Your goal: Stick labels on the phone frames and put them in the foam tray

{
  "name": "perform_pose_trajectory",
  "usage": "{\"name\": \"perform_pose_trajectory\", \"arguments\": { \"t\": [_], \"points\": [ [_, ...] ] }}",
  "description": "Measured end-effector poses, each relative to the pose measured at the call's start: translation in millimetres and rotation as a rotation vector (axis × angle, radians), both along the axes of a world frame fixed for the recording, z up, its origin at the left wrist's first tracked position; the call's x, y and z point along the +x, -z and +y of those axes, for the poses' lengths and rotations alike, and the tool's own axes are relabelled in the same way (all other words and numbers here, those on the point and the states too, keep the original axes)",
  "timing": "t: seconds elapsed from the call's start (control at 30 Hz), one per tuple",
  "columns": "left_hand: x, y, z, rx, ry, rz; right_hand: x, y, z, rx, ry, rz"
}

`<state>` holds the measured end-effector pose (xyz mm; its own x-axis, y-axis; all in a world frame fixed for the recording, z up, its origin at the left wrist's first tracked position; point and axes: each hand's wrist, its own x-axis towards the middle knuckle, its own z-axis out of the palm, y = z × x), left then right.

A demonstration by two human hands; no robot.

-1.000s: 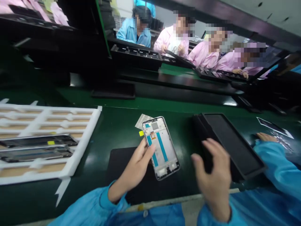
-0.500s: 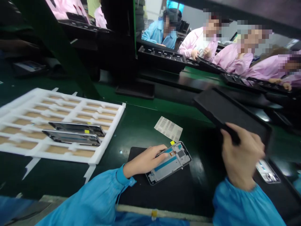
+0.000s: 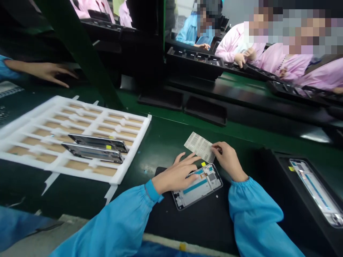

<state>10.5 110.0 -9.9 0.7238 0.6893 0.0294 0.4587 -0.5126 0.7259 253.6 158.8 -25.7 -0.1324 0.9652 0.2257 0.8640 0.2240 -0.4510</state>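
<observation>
My left hand [image 3: 177,175] lies over the upper left part of a phone frame [image 3: 197,191], its fingers spread. The frame rests tilted on a black mat [image 3: 193,228], showing blue strips and a yellow tab [image 3: 203,164] at its top edge. Just behind it is a pale sheet of small dark-barred labels [image 3: 199,145]. My right hand [image 3: 227,160] pinches at the right edge of that sheet. Whether a single label is between the fingertips, I cannot make out.
At left, a white foam rack [image 3: 134,157] holds two upright phone frames [image 3: 92,152]. Black trays [image 3: 205,110] lie along the back. Another phone frame [image 3: 316,191] sits in a black tray at right. A co-worker's hand [image 3: 44,72] reaches in at far left; people sit opposite.
My right hand has let go of the black tray, which now lies at the back, and moved left to the label sheet. My left fingers have spread. A co-worker's hand has appeared at left.
</observation>
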Motion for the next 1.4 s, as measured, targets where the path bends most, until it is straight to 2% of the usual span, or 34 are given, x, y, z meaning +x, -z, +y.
{"name": "perform_pose_trajectory", "arguments": {
  "t": [0.1,0.27,0.37,0.7,0.83,1.07,1.27,1.4],
  "points": [
    [6.6,4.2,3.9,0.047,0.02,-0.014,7.3,5.9,-4.4,0.011,0.021,0.025],
    [9.0,7.1,4.9,0.067,0.01,0.055,-7.9,11.4,-4.0,-0.007,-0.154,0.101],
    [6.9,7.4,5.3,0.022,0.016,0.106,-13.5,10.3,-1.7,-0.008,-0.199,0.113],
    [6.4,9.0,7.5,0.017,0.023,0.102,-13.2,-3.2,5.5,-0.034,-0.358,-0.136],
    [6.1,9.7,7.6,0.024,0.026,0.098,-11.8,-1.6,2.3,-0.006,-0.373,-0.172],
    [5.6,9.4,7.2,0.009,0.027,0.102,4.6,4.3,2.0,0.003,-0.383,-0.091],
    [6.9,9.2,7.5,0.034,0.024,0.103,-5.5,-2.7,-1.8,-0.015,-0.426,-0.145],
    [7.4,7.7,6.1,0.037,0.029,0.108,-8.0,0.4,-3.4,-0.01,-0.419,-0.056]
  ]
}}
